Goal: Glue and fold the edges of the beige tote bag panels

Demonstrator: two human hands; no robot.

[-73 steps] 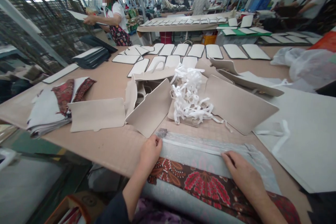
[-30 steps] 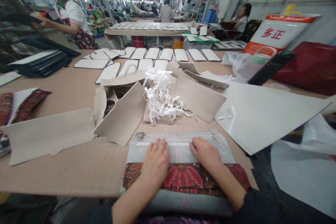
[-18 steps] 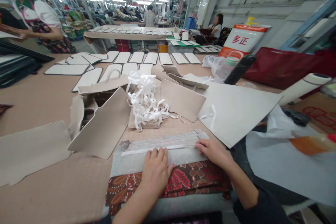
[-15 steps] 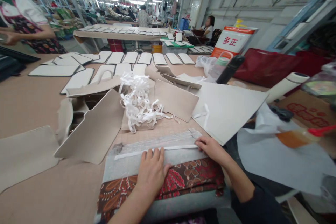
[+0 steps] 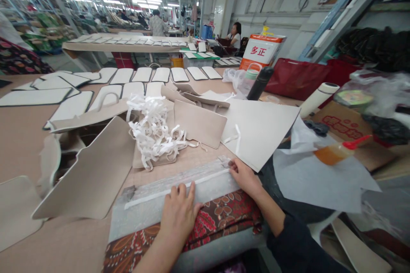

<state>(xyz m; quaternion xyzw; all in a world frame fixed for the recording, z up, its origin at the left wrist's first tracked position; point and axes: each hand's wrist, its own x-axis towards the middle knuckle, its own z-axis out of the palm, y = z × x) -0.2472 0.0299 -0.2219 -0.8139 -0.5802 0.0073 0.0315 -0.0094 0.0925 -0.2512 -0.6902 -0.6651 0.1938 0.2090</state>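
My left hand (image 5: 179, 211) lies flat, fingers stretched, on a grey panel (image 5: 141, 211) at the table's near edge. Its fingertips touch a white strip (image 5: 160, 191) running along the panel. My right hand (image 5: 245, 175) presses its fingertips on the strip's right end. Red-brown patterned fabric (image 5: 221, 215) covers the panel's near part under both wrists. A heap of white strips (image 5: 152, 130) sits just beyond the panel.
Beige cut boards (image 5: 92, 170) and a large grey sheet (image 5: 259, 126) lie around the heap on the table (image 5: 22, 136). Rows of white panels (image 5: 141, 75) fill the far side. An orange glue bottle (image 5: 336, 152), a roll (image 5: 317, 99) and a red bag (image 5: 297, 81) are at right. Other people work farther off.
The view has swung right. My hands came together on the strip, then my right hand slid back to its right end while the left stayed flat.
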